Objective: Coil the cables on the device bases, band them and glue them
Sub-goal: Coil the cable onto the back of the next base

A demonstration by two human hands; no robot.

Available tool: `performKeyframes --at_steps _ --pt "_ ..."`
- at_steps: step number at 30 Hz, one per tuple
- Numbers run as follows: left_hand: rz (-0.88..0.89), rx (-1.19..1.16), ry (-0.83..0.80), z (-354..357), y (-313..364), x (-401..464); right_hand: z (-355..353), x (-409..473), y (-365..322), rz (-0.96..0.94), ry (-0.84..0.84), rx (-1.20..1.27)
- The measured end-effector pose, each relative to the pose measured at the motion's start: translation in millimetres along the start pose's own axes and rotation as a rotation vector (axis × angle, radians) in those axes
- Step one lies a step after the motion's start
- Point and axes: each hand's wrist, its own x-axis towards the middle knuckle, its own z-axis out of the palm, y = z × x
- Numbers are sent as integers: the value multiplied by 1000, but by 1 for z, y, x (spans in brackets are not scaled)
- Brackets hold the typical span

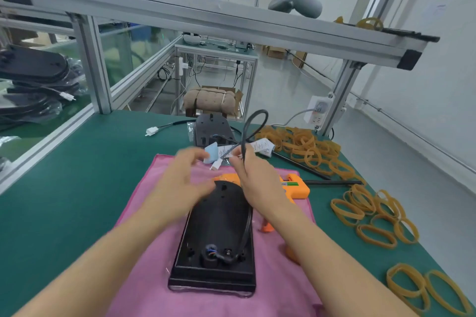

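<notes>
A black device base (216, 237) lies on a pink cloth (144, 291) in front of me. Its black cable (253, 123) runs from the near end along the right side and stands up in a loop above my right hand (253, 177), which pinches it. A white plug (215, 163) and paper tags hang from the cable between my hands. My left hand (184, 177) hovers blurred over the far end of the base, fingers spread, holding nothing that I can see. An orange glue gun (296, 185) lies behind my right hand. Several tan rubber bands (309, 147) are scattered to the right.
A second black base (211, 127) with a white connector (152, 131) lies farther back on the green mat (64, 188). More bands (376, 234) lie along the right edge. An aluminium frame post (95, 67) and a stack of bases (33, 77) stand at the left.
</notes>
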Motion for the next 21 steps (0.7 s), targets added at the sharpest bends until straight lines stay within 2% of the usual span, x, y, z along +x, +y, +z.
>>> performKeyframes --at_steps 2,4,9,11,13,16,19,21 --pt "72 218 124 -10 2 37 -2 -3 2 -78 -10 104" --pt "163 356 103 -9 5 71 -6 -4 6 -118 -5 187" --pt "218 77 -232 20 29 130 -13 -4 5 -208 -130 256" --pt "256 149 -260 31 31 145 -16 -4 5 -253 -173 256" --pt "260 185 -219 36 31 154 -19 -4 6 -276 -193 276" --pt "193 47 -130 26 25 162 -20 -4 12 -258 -157 374" --pt "161 21 115 -6 15 169 -15 -8 22 -174 -80 415" --pt "167 60 238 -30 5 167 -6 -15 28 -81 -88 441"
